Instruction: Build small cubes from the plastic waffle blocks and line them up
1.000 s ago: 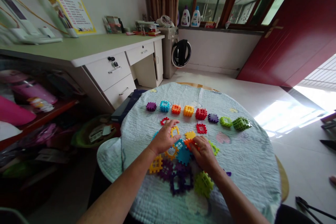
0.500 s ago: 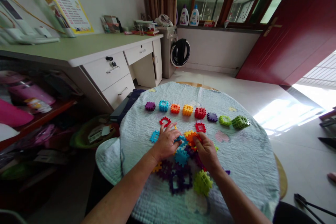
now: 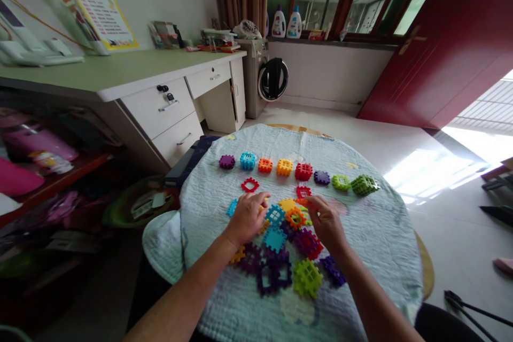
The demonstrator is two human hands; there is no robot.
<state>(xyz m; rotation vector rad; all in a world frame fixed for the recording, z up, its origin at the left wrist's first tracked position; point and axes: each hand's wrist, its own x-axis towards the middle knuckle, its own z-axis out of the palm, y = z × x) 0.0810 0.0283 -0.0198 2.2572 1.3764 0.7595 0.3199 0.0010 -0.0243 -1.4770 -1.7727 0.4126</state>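
Note:
My left hand (image 3: 248, 217) hovers at the left of the pile, thumb and forefinger apart, over yellow pieces partly hidden by its fingers. My right hand (image 3: 327, 222) pinches an orange notched square piece (image 3: 301, 202) at the pile's upper right. Between the hands lie a blue window tile (image 3: 275, 215), an orange tile (image 3: 295, 217) and a yellow tile (image 3: 287, 204). Nearer me are a solid blue tile (image 3: 274, 239), a purple tile (image 3: 308, 242), dark purple frames (image 3: 274, 277) and a lime green tile (image 3: 308, 278). A red frame (image 3: 250, 185) lies beyond my left hand.
A row of assembled cubes crosses the far side of the cloth-covered round table (image 3: 224, 304), from a purple one (image 3: 227, 162) to a green block (image 3: 364, 185). A desk (image 3: 132, 72) stands left, a washing machine (image 3: 254, 80) behind, a red door (image 3: 433, 59) right.
My left hand has drawn back left from the blue window tile, uncovering it. My right hand has shifted slightly right, and an orange tile now shows lying in the pile.

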